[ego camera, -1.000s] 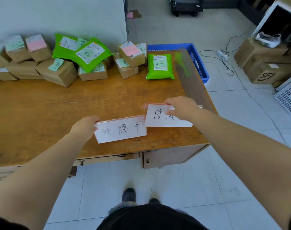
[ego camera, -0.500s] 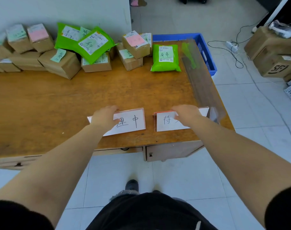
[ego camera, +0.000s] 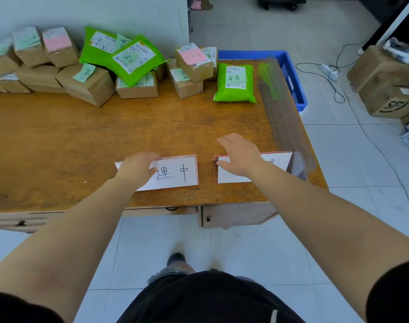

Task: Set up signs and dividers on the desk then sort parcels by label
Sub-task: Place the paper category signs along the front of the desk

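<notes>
Two white signs with handwritten characters stand side by side near the front edge of the wooden desk [ego camera: 59, 145]. My left hand [ego camera: 138, 167] grips the top left of the left sign [ego camera: 179, 173], fingers over its upper edge and thumb on its face. Spread over the right sign [ego camera: 279, 160], my right hand [ego camera: 239, 155] has straight fingers and hides most of the writing. Clear acrylic dividers [ego camera: 283, 117] lie along the desk's right edge. Brown parcel boxes [ego camera: 87, 82] and green mailer bags [ego camera: 128, 57] are piled along the back, with one green bag [ego camera: 235, 83] lying apart.
A blue plastic crate [ego camera: 293, 73] sits behind the desk's right corner. Cardboard boxes [ego camera: 385, 89] and a cable with a power strip [ego camera: 329, 69] lie on the tiled floor to the right. A wall runs behind the parcels.
Both signs came down from the air onto the desk near its front edge. My right hand loosened its hold and its fingers spread over the right sign. My left hand slid inward along the left sign.
</notes>
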The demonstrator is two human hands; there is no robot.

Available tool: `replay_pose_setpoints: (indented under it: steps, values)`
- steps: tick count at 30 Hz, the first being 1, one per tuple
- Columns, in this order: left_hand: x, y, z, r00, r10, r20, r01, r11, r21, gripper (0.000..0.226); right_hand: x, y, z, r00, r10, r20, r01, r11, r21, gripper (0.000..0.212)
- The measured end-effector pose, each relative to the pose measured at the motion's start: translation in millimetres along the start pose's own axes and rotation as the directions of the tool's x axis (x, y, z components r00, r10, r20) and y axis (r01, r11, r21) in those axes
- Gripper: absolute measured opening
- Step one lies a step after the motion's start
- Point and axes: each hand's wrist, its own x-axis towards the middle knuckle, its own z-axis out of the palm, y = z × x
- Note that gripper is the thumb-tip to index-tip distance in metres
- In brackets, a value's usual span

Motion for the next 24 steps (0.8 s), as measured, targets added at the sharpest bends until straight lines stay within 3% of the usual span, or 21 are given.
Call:
replay_pose_setpoints:
  steps: [4, 8, 12, 17, 24]
  values:
    - [-14, -12, -7, 0.998, -0.021, -0.063, 0.026, 0.997, 0.078, 0.052, 18, -58, -6, 0.982, -0.184, -0.045, 0.185, 0.983, 0.008, 0.066]
    - [-27, -39, -16, 0.992, -0.053, -0.117, 0.071, 0.985, 0.157, 0.057, 37, -110, -1, 0.964, -0.26, -0.047, 0.258, 0.965, -0.039, 0.066]
    - [-38, -67, -15, 0.989, -0.073, -0.13, 0.089, 0.989, 0.121, 0.057, 45, -142, 15, 0.974, -0.22, -0.045, 0.217, 0.974, -0.068, 0.058]
    - [-39, -92, -8, 0.996, -0.021, -0.085, 0.026, 0.998, 0.062, 0.056, 58, -168, 26, 0.987, -0.155, 0.041, 0.157, 0.987, -0.044, 0.054]
    - [-29, -115, -6, 0.994, 0.087, -0.071, -0.088, 0.996, -0.008, 0.055, 62, -180, 32, 0.998, -0.048, 0.039, 0.052, 0.995, -0.084, 0.039]
